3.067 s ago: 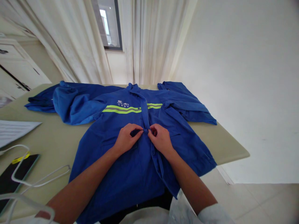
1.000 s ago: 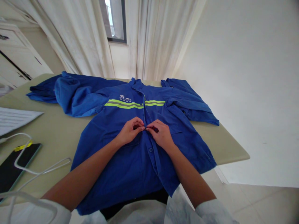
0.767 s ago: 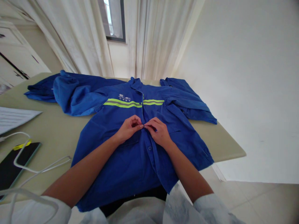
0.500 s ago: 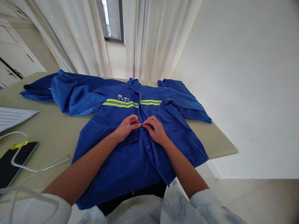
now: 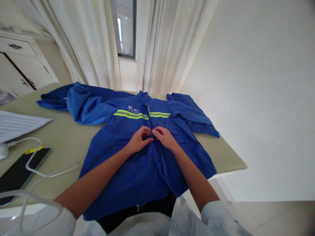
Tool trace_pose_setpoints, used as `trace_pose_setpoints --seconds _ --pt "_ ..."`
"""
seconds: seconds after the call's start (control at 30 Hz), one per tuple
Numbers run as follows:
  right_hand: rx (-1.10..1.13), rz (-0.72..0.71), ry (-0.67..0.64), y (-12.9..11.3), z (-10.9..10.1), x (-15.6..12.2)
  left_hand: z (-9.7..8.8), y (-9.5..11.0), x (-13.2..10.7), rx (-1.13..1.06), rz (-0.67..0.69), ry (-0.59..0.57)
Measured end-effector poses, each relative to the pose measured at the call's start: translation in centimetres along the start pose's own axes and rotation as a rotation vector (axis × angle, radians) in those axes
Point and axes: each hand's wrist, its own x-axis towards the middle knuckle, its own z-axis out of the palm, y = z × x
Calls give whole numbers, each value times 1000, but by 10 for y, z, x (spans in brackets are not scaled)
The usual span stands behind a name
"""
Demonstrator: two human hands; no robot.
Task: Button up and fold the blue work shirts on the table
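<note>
Pale curtains hang behind a beige table, where a blue jacket lies spread front up. The left hand and right hand, half-curled, sit close together at its placket; whether either pinches cloth cannot be told.

A pale, grey-mottled top with loose sleeves, and black bottoms.

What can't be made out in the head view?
Head view:
Whether left hand and right hand grip or merely touch the blue work jacket: hands hide contact.
Chest logo lettering: too small.
Printed sheet: text blurred; left frame edge crops it.
Black phone: same edge crops it.
</note>
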Motion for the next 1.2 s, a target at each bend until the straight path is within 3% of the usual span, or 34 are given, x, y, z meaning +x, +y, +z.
trace_pose_setpoints --seconds 0.1,0.17,0.23,0.33,0.43,0.63,0.77,0.97,1.2 --pt "-199 49 -35 -7 -7 32 -2 -5 3 -6 -23 -77" --pt "-227 73 -111 -5 -5 49 -10 -8 10 -13 -137 -59" --pt "-198 94 -136 2 2 58 -21 -8 19 143 -178 -14" --pt "-134 105 -19 18 14 57 -34 -5 36 522 -32 -3" --pt "-17 103 70 30 20 51 -36 -4 55 700 88 -57" --pt "303 191 70 39 21 49 -29 -28 71 719 86 -42" --pt "308 211 92 41 24 56 -30 -40 66 739 93 -15" --pt "157 60 191 41 24 61 -30 -33 62 657 110 56" --pt "191 4 218 45 25 60 -27 -27 59 741 236 183"
